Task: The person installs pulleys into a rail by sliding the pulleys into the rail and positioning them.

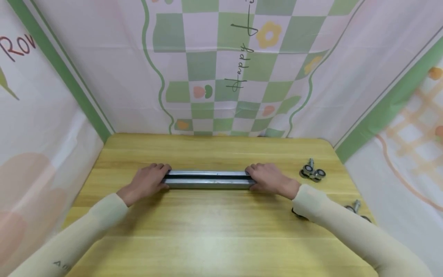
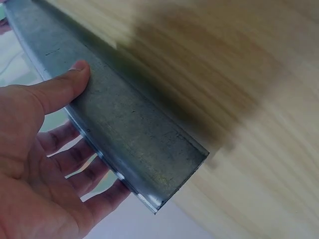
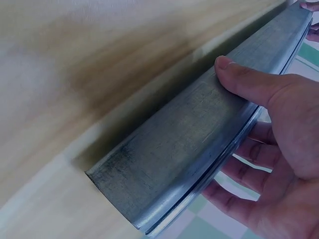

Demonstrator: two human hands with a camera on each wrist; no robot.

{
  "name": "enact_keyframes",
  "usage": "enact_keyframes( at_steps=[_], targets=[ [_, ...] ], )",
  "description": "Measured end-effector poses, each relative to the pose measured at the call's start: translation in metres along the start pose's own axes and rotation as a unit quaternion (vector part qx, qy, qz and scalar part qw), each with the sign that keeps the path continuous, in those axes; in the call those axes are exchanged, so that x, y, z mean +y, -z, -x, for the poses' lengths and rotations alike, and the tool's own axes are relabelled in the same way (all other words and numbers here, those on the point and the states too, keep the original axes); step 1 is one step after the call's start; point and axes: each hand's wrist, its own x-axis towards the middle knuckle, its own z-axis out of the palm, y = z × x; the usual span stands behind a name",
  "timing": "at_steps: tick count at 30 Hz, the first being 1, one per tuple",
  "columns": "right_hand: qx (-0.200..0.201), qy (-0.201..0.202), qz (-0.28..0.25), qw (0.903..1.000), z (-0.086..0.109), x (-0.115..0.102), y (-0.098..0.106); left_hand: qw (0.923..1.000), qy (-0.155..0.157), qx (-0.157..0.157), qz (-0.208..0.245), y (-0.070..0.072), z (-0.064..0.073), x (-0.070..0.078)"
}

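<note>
A grey metal channel rail (image 1: 211, 184) with a dark slot along its top lies crosswise over the wooden table. At its left end my left hand (image 1: 149, 180) grips it, thumb on the near side and fingers over the far side. My right hand (image 1: 271, 179) holds the other end in the same way. In the left wrist view the left thumb presses the flat side of the rail (image 2: 124, 119), whose cut end shows. The right wrist view has the right thumb on the rail (image 3: 174, 124), fingers behind the slotted edge.
On the right of the wooden table (image 1: 207, 231) sits a roller trolley with a bolt (image 1: 312, 172). A second roller piece (image 1: 356, 209) and a dark part (image 1: 298, 213) are partly behind the right sleeve. Printed cloth (image 1: 128, 77) hangs around the table.
</note>
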Motion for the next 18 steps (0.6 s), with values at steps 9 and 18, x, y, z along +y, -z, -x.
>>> enact_keyframes(
  at_steps=[9, 18],
  targets=[
    [0.002, -0.007, -0.015, 0.9999, 0.005, -0.007, -0.008, 1.0, 0.002, -0.002, 0.001, -0.006, 0.008, 0.003],
    [0.014, -0.007, -0.011, 0.9998, 0.008, -0.011, -0.009, 0.9999, 0.001, -0.005, 0.009, -0.01, 0.011, 0.004]
  ],
)
